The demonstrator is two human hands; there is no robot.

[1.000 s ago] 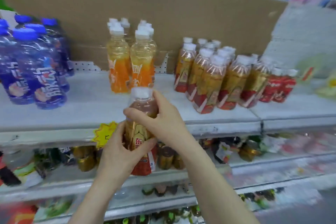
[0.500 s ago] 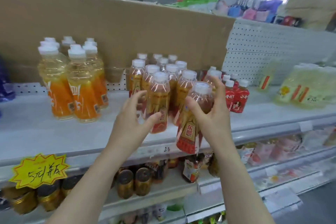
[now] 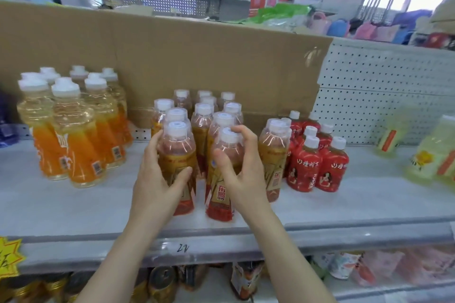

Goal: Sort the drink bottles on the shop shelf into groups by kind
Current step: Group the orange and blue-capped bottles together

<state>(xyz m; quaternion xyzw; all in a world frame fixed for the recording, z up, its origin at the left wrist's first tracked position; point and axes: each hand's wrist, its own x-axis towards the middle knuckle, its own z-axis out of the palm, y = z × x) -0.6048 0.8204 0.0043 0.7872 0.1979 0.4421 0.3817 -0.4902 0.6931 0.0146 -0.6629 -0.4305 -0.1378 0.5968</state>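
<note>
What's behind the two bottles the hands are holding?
The left hand grips the left bottle, the right hand the right bottle. Behind stand matching white-capped bottles, then brown cardboard. Their lower halves are covered.

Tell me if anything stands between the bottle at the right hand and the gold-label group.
Nothing visible does. The bottle at the right hand stands on the shelf at the gold-label group's front, beside a twin bottle that the left hand grips.
</note>
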